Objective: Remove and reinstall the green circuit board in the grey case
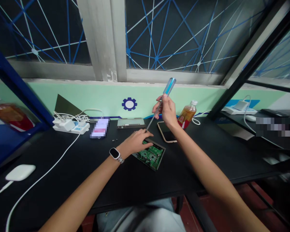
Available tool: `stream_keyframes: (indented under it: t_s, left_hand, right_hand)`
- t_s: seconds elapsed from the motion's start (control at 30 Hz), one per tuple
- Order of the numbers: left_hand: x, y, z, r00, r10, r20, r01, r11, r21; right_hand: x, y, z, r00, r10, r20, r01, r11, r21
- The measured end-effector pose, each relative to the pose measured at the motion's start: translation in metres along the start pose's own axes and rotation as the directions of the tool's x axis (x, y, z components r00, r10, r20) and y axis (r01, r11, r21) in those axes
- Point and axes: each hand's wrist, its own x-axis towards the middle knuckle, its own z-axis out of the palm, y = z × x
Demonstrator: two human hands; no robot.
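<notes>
A green circuit board [151, 155] in a metal frame lies on the black table in front of me. My left hand [136, 141], with a watch [115, 153] at its wrist, lies over the board's far left part with fingers stretched out and thumb apart, hiding that part. Above and to the right, my right hand [168, 109] is closed around a screwdriver [169, 86] with a clear blue handle. Its long shaft slants down to the left. The tip ends by my left fingers at the board's far edge; whether it touches a screw is hidden.
Behind the board lies a metal plate [130, 123], with small screws [114, 140] to its left. A phone [166, 131] and a drink bottle [188, 113] stand close on the right. Leftward are another phone [100, 128], a power strip [71, 126] and a white cable [53, 164].
</notes>
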Motion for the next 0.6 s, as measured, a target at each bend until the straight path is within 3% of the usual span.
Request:
stream_keyframes:
  t_s: [0.13,0.27,0.43,0.6]
  left_hand:
    - [0.011,0.003,0.011,0.995,0.028,0.095,-0.031,0.999,0.032]
    - [0.007,-0.003,0.007,0.996,0.032,0.084,-0.045,0.986,0.162]
    - [-0.017,-0.019,-0.01,0.98,-0.196,0.043,0.18,0.953,0.242]
    - [-0.044,-0.034,-0.021,0.91,-0.414,-0.002,0.402,0.882,0.247]
  right_hand:
    - [-0.017,0.012,-0.017,0.992,0.063,-0.107,-0.058,0.997,0.044]
    - [-0.035,0.03,-0.039,0.956,0.164,-0.243,-0.13,0.98,0.153]
    - [-0.046,0.044,-0.052,0.927,0.297,-0.227,-0.223,0.927,0.301]
    - [-0.056,0.052,-0.04,0.923,0.356,-0.148,-0.288,0.892,0.349]
